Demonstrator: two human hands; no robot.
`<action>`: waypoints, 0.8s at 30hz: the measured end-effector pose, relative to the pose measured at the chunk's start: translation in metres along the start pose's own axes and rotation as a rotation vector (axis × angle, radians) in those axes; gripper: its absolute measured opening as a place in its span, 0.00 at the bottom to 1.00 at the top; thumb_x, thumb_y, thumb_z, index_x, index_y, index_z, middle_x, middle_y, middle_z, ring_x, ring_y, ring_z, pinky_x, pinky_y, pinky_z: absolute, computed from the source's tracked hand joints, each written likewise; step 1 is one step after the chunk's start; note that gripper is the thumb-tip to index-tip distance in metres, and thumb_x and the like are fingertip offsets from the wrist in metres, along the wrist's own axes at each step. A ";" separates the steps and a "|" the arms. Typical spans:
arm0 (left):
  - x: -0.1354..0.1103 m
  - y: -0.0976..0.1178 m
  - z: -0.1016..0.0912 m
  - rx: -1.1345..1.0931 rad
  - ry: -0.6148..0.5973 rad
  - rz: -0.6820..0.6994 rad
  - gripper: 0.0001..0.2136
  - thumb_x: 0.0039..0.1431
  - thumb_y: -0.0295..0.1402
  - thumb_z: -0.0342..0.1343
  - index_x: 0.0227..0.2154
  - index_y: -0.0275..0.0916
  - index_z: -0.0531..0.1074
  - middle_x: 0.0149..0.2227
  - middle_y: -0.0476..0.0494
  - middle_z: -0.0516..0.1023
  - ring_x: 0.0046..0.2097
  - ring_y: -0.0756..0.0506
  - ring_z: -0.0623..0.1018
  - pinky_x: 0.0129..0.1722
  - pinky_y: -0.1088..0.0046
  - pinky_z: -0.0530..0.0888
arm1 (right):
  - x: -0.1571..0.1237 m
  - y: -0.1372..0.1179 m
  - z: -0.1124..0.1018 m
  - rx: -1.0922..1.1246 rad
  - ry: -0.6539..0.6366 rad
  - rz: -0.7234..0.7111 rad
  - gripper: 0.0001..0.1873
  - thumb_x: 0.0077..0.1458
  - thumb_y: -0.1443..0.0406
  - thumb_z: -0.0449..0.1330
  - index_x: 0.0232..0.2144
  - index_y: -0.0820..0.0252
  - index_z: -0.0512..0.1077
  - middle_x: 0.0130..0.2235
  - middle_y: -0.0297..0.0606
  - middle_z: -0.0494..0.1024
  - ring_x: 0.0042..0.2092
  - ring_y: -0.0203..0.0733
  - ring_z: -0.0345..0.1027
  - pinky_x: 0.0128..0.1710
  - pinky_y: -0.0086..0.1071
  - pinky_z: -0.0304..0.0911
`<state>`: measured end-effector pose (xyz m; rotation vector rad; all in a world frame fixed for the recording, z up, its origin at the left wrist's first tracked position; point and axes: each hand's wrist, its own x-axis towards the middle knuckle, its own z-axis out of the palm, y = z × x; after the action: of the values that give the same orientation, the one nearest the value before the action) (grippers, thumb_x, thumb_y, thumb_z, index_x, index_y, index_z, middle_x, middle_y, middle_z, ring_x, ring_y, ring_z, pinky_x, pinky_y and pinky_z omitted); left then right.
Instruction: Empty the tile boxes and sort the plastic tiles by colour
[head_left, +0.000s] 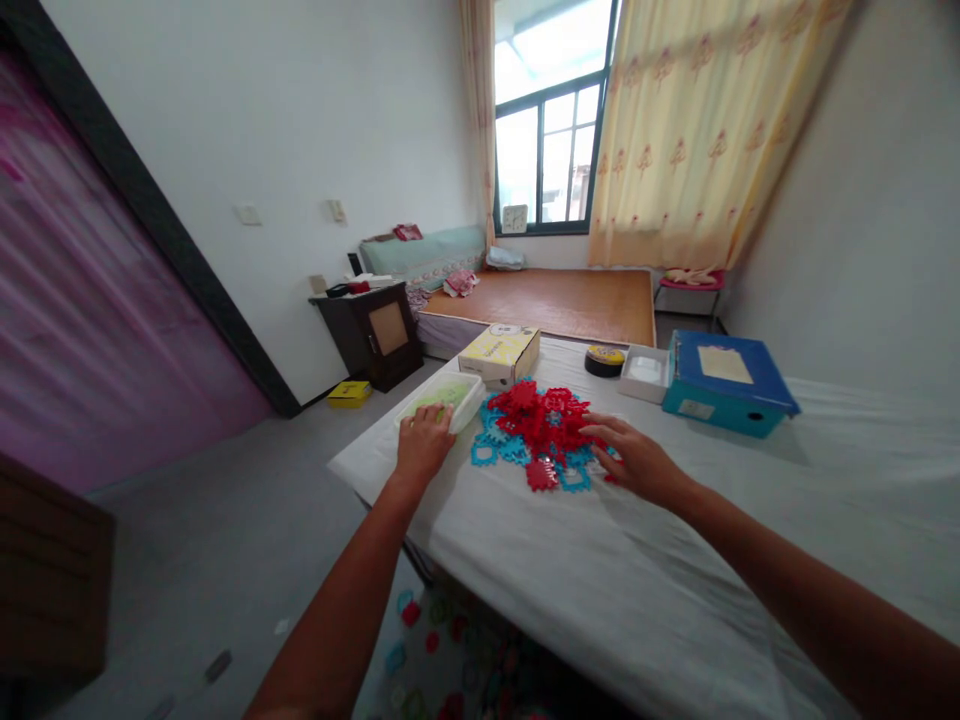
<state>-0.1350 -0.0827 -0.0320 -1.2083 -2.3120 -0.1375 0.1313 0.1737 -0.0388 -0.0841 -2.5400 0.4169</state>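
Note:
A heap of flat red and blue plastic puzzle pieces lies on a table covered with a white cloth. My right hand rests at the heap's right edge, fingers stretched out over the pieces. My left hand lies on the near end of a clear plastic tub that holds green pieces; its fingers curl over the rim. The tub stands just left of the heap.
Behind the heap stand a yellow and white carton, a round black tin, a small white tray and a blue box. More coloured pieces lie on the floor under the table's near edge. A bed stands beyond.

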 end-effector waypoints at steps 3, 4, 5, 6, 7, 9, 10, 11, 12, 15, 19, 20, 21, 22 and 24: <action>-0.002 -0.003 -0.004 -0.006 0.014 -0.013 0.21 0.58 0.34 0.55 0.55 0.41 0.68 0.54 0.35 0.72 0.54 0.35 0.69 0.47 0.57 0.68 | -0.007 -0.001 0.000 0.043 -0.010 0.000 0.15 0.60 0.65 0.53 0.47 0.51 0.73 0.55 0.41 0.73 0.55 0.46 0.69 0.56 0.45 0.64; -0.003 -0.004 -0.005 -0.005 0.018 -0.017 0.21 0.59 0.35 0.54 0.56 0.42 0.68 0.54 0.35 0.72 0.54 0.35 0.69 0.46 0.57 0.68 | -0.010 0.000 -0.001 0.053 -0.017 0.008 0.15 0.60 0.65 0.54 0.47 0.51 0.73 0.55 0.41 0.73 0.54 0.46 0.69 0.56 0.45 0.65; -0.004 -0.006 -0.005 -0.004 0.021 -0.019 0.21 0.59 0.36 0.54 0.56 0.42 0.67 0.54 0.35 0.72 0.54 0.35 0.69 0.46 0.57 0.68 | -0.013 0.002 -0.001 0.059 -0.023 0.020 0.15 0.60 0.65 0.54 0.47 0.52 0.74 0.55 0.42 0.73 0.54 0.46 0.69 0.55 0.45 0.65; -0.004 -0.008 -0.006 -0.002 0.026 -0.022 0.21 0.60 0.36 0.53 0.57 0.42 0.67 0.54 0.35 0.72 0.54 0.35 0.69 0.46 0.58 0.68 | -0.015 0.004 -0.001 0.064 -0.026 0.033 0.15 0.60 0.65 0.54 0.47 0.52 0.74 0.54 0.42 0.74 0.54 0.46 0.69 0.55 0.45 0.65; -0.003 -0.010 -0.007 0.000 0.034 -0.028 0.21 0.61 0.37 0.51 0.57 0.42 0.67 0.54 0.35 0.73 0.54 0.35 0.69 0.46 0.58 0.68 | -0.018 0.006 -0.002 0.069 -0.024 0.049 0.15 0.60 0.65 0.54 0.47 0.52 0.74 0.54 0.42 0.74 0.54 0.46 0.69 0.55 0.44 0.65; 0.002 -0.018 -0.010 0.006 0.070 -0.060 0.20 0.64 0.37 0.48 0.57 0.41 0.66 0.53 0.35 0.73 0.53 0.35 0.70 0.45 0.59 0.67 | -0.023 0.010 -0.002 0.086 -0.009 0.085 0.14 0.60 0.64 0.54 0.47 0.52 0.74 0.53 0.41 0.75 0.54 0.46 0.70 0.55 0.44 0.65; 0.006 -0.023 -0.012 0.012 0.100 -0.083 0.19 0.65 0.38 0.46 0.57 0.41 0.66 0.52 0.35 0.74 0.53 0.36 0.70 0.45 0.59 0.67 | -0.025 0.012 -0.002 0.095 -0.001 0.103 0.14 0.60 0.64 0.54 0.46 0.51 0.75 0.53 0.41 0.75 0.54 0.46 0.70 0.55 0.44 0.65; 0.010 -0.029 -0.014 0.019 0.134 -0.109 0.19 0.66 0.38 0.44 0.56 0.40 0.67 0.52 0.35 0.75 0.52 0.36 0.70 0.45 0.59 0.66 | -0.027 0.014 -0.003 0.103 0.006 0.119 0.14 0.60 0.64 0.54 0.46 0.51 0.75 0.53 0.41 0.75 0.54 0.47 0.70 0.55 0.44 0.65; 0.015 -0.035 -0.017 0.029 0.171 -0.131 0.19 0.67 0.39 0.43 0.55 0.40 0.67 0.51 0.35 0.75 0.52 0.36 0.70 0.46 0.59 0.66 | -0.029 0.015 -0.003 0.109 0.010 0.132 0.15 0.60 0.64 0.54 0.47 0.51 0.75 0.52 0.41 0.75 0.54 0.47 0.70 0.55 0.45 0.65; 0.027 -0.051 -0.025 0.057 0.272 -0.180 0.19 0.68 0.41 0.40 0.53 0.39 0.70 0.47 0.36 0.77 0.52 0.36 0.70 0.47 0.59 0.64 | -0.035 0.019 -0.004 0.109 0.010 0.153 0.16 0.59 0.64 0.54 0.48 0.52 0.74 0.53 0.41 0.75 0.55 0.47 0.69 0.56 0.46 0.64; 0.032 -0.063 -0.031 0.021 0.377 -0.242 0.19 0.68 0.41 0.40 0.51 0.38 0.70 0.46 0.35 0.77 0.51 0.37 0.70 0.50 0.59 0.62 | -0.040 0.021 -0.007 0.133 0.015 0.178 0.15 0.60 0.63 0.54 0.46 0.52 0.74 0.51 0.41 0.76 0.54 0.47 0.70 0.55 0.45 0.65; 0.033 -0.064 -0.032 -0.005 0.398 -0.261 0.19 0.68 0.41 0.40 0.51 0.38 0.71 0.46 0.34 0.76 0.51 0.37 0.70 0.50 0.58 0.62 | -0.041 0.021 -0.007 0.146 0.022 0.190 0.14 0.59 0.63 0.54 0.46 0.52 0.75 0.51 0.41 0.77 0.53 0.47 0.70 0.55 0.46 0.65; 0.033 -0.064 -0.033 -0.037 0.419 -0.281 0.19 0.68 0.41 0.41 0.51 0.38 0.71 0.47 0.33 0.76 0.52 0.36 0.70 0.51 0.57 0.62 | -0.041 0.020 -0.007 0.162 0.028 0.202 0.14 0.59 0.64 0.54 0.45 0.52 0.75 0.50 0.40 0.77 0.52 0.47 0.71 0.55 0.46 0.65; 0.033 -0.063 -0.035 -0.074 0.444 -0.304 0.19 0.68 0.42 0.41 0.50 0.37 0.71 0.47 0.32 0.76 0.52 0.36 0.70 0.51 0.56 0.62 | -0.042 0.020 -0.007 0.179 0.035 0.215 0.14 0.59 0.63 0.54 0.45 0.52 0.75 0.49 0.40 0.78 0.52 0.47 0.71 0.54 0.46 0.66; 0.035 -0.057 -0.040 -0.169 0.524 -0.344 0.19 0.67 0.42 0.42 0.49 0.37 0.72 0.47 0.32 0.76 0.52 0.36 0.71 0.53 0.56 0.63 | -0.042 0.017 -0.006 0.220 0.044 0.243 0.14 0.58 0.63 0.55 0.45 0.52 0.75 0.48 0.40 0.78 0.50 0.47 0.72 0.51 0.45 0.69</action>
<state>-0.1805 -0.1036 0.0277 -0.7193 -2.0370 -0.6964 0.1699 0.1855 -0.0609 -0.3163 -2.4310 0.7778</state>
